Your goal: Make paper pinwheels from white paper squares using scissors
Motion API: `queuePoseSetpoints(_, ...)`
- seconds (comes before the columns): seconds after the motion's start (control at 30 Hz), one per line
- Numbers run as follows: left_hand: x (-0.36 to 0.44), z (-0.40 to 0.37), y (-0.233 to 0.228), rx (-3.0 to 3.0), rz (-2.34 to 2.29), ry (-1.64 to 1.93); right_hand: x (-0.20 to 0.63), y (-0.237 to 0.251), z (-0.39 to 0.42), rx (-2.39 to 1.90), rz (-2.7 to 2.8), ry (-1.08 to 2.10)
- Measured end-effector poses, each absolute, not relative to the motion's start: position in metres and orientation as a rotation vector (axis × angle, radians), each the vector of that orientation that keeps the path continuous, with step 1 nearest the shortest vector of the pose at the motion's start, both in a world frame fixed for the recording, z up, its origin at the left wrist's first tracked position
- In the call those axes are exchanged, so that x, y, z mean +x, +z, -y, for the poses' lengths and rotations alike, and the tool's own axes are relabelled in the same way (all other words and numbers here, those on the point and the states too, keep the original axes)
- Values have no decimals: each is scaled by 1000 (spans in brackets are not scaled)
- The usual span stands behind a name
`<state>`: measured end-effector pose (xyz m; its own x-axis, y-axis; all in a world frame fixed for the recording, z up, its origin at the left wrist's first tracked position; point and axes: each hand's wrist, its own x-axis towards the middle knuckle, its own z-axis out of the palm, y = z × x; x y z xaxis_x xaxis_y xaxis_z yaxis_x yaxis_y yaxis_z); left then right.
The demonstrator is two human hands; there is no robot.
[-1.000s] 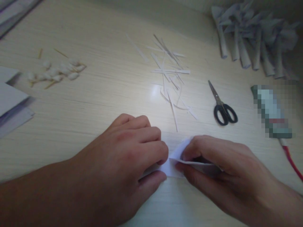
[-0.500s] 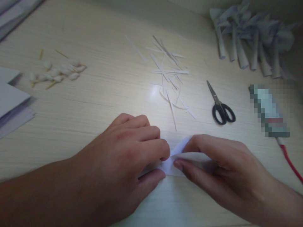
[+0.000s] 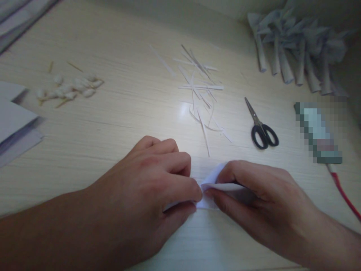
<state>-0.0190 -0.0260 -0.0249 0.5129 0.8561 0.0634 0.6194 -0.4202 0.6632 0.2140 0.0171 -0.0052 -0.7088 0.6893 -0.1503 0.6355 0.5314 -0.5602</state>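
Note:
A folded piece of white paper point(image 3: 208, 201) lies low over the table between my hands, partly covered by both. My left hand point(image 3: 160, 188) is closed on its left part, with the index finger bent over the top and the thumb below. On the other side, my right hand point(image 3: 262, 203) pinches a raised fold of the paper between thumb and fingers. The fingertips of the two hands nearly meet at the middle. Part of the paper inside my right hand is hidden.
Scissors point(image 3: 262, 128) with black handles and thin paper strips point(image 3: 200, 87) lie beyond my hands. Cotton bud tips point(image 3: 67, 90) and white sheets point(image 3: 17, 120) are at left. Rolled paper shapes point(image 3: 287, 67) stand back right, near a blurred device point(image 3: 317, 130) with a red cable point(image 3: 342, 194).
My left index fingertip has moved slightly down onto the paper. My right thumb has shifted a little left along the fold. The view has shifted slightly.

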Motion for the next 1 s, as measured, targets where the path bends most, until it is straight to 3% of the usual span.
queuePoseSetpoints(1.0,-19,28,-25,2278,-1002,589,215,-7,-15,-1180,2674,862)
